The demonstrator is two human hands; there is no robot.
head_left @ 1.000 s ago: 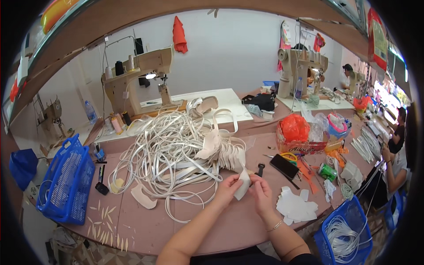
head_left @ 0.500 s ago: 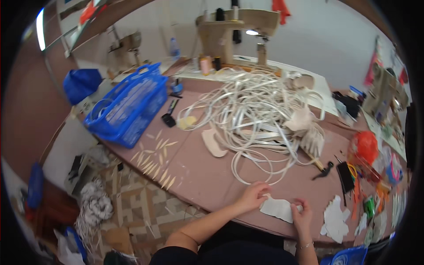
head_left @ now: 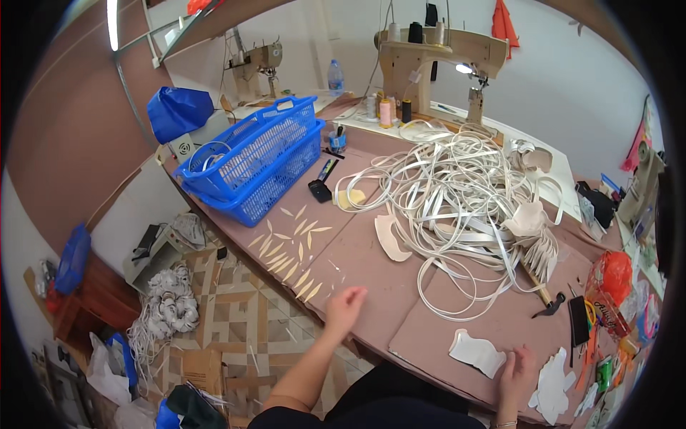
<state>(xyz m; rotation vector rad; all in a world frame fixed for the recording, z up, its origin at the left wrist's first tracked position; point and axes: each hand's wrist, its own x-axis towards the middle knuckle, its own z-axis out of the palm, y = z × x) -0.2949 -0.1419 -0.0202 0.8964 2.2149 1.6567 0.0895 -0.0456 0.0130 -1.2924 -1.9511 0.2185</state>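
Note:
A white, irregular cut piece point(head_left: 476, 352) lies flat near the table's front edge. My right hand point(head_left: 519, 373) rests beside its right end, fingers stretched and thumb apart, holding nothing; whether the thumb touches the piece I cannot tell. Over the front edge further left, my left hand point(head_left: 346, 310) is raised with fingers loosely extended and nothing visible in them. Just left of it, several thin cream leaf-shaped strips point(head_left: 275, 261) are spread on the brown cloth. A curved beige piece point(head_left: 391, 238) lies beyond my left hand.
A large tangle of white straps point(head_left: 457, 193) covers the middle back. Stacked blue baskets point(head_left: 250, 171) stand left. A hammer point(head_left: 549, 307), red plastic bag point(head_left: 613, 272) and white scraps point(head_left: 552, 386) lie right. Behind stands a sewing machine point(head_left: 393, 68).
Both hands have let go of the white piece, which now lies on the table. My left hand has moved left toward the leaf-shaped strips. The view has shifted left.

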